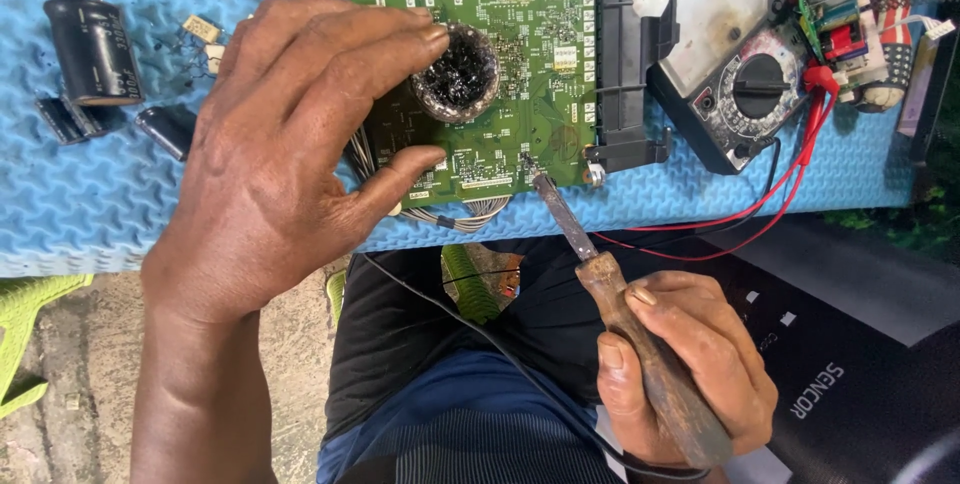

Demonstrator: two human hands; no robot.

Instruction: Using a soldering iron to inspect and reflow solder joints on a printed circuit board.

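Soldering looked under way: the right hand [690, 364] gripped a soldering iron [640, 344], tip touching the near edge of the green circuit board [500, 54] on the blue mat [100, 204], while the left hand [290, 144] pinched a small tin [458, 74] on the board, so dipping the tip seemed likely next.

The left hand [290, 144] reaches forward on a bare forearm, back of the hand up, its fingers curved and closed together, index fingertip and thumb tip pinching on opposite sides of the grip. The right hand [690, 364] sits lower and nearer the body, fist wrapped in a closed grasp, thumb laid along the top, knuckles turned outward, wrist bent inward.
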